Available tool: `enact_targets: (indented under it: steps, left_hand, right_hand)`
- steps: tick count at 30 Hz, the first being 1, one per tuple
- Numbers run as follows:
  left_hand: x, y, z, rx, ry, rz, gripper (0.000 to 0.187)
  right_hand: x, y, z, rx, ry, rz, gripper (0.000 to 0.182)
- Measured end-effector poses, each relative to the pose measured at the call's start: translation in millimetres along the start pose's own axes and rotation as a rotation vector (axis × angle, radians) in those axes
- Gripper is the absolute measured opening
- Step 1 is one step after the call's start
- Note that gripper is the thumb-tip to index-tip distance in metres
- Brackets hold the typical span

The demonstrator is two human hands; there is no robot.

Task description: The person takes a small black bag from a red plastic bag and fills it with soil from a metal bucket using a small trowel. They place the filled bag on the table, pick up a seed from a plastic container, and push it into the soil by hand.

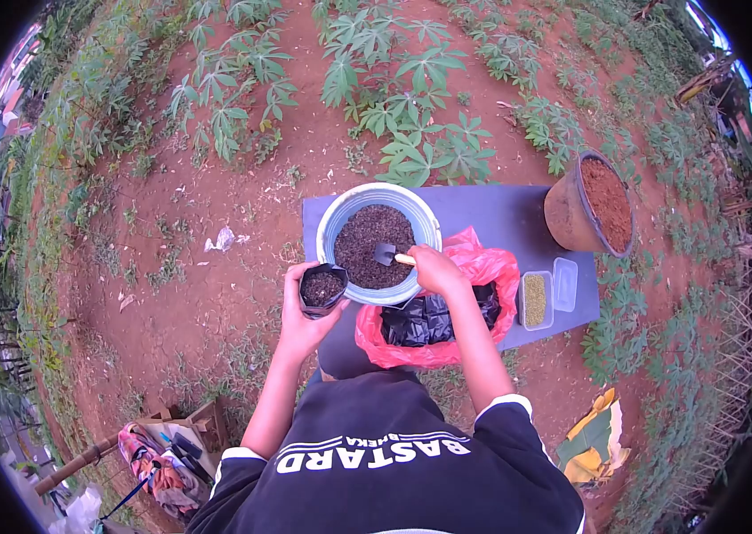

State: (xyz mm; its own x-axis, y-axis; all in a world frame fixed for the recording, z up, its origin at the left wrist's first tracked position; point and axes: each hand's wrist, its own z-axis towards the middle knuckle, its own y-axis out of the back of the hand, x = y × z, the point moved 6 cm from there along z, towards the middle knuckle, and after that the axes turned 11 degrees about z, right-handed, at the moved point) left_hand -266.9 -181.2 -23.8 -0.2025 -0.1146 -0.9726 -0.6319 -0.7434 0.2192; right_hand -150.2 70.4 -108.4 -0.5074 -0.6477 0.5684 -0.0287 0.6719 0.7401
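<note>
My left hand (pixel 304 322) is wrapped round a black plastic planting bag (pixel 321 288) with dark soil inside, beside the rim of a light blue bucket (pixel 427 228). Dark, crumbly soil (pixel 363 240) lies in that bucket. My right hand (pixel 436 270) grips the pale handle of a small trowel (pixel 385 254), whose grey blade rests on the soil. Below the bucket, a pink plastic bag (pixel 507 308) holds several black plastic bags (pixel 429 322).
The dark table (pixel 500 209) carries a brown pot (pixel 569 214) of reddish soil, a clear container (pixel 536 301) of small greenish grains and its lid (pixel 564 285). Leafy plants (pixel 429 151) grow beyond. A cloth (pixel 155 467) hangs at lower left.
</note>
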Motion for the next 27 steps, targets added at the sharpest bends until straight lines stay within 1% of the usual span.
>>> enact_targets:
  steps: [3, 5, 7, 12, 14, 17, 20, 22, 27]
  left_hand:
    - [7.1, 6.0, 1.6, 0.012, 0.026, 0.016, 0.075]
    - [9.5, 8.7, 4.4, 0.001, 0.035, -0.024, 0.077]
    - [9.4, 9.8, 6.5, 0.015, 0.037, -0.032, 0.078]
    - [11.5, 11.5, 10.1, 0.01, 0.022, 0.005, 0.08]
    - [21.1, 10.1, 10.0, 0.02, 0.084, -0.136, 0.079]
    - [14.1, 11.7, 12.3, -0.015, 0.06, -0.142, 0.078]
    - [8.9, 12.8, 13.3, -0.002, 0.102, -0.164, 0.078]
    - [6.7, 13.6, 14.3, -0.004, 0.093, -0.165, 0.078]
    - [-1.9, 15.4, 11.6, -0.022, 0.114, -0.192, 0.08]
  right_hand:
    - [2.3, 3.2, -10.0, -0.012, -0.001, 0.029, 0.024]
    - [-2.8, -1.7, -10.4, -0.006, -0.045, 0.011, 0.026]
    - [6.9, 4.6, -18.1, -0.027, 0.019, 0.015, 0.022]
    - [19.1, 15.2, -28.6, -0.049, 0.008, 0.054, 0.024]
    - [16.7, 14.0, -28.1, -0.059, 0.008, 0.066, 0.025]
    - [9.3, 9.1, -21.4, -0.105, 0.018, 0.088, 0.026]
    - [14.7, 3.4, -13.5, -0.106, 0.051, 0.074, 0.026]
    - [20.4, 1.4, -9.3, -0.152, 0.13, 0.095, 0.026]
    - [22.5, -10.2, -2.2, -0.1, 0.167, 0.115, 0.025]
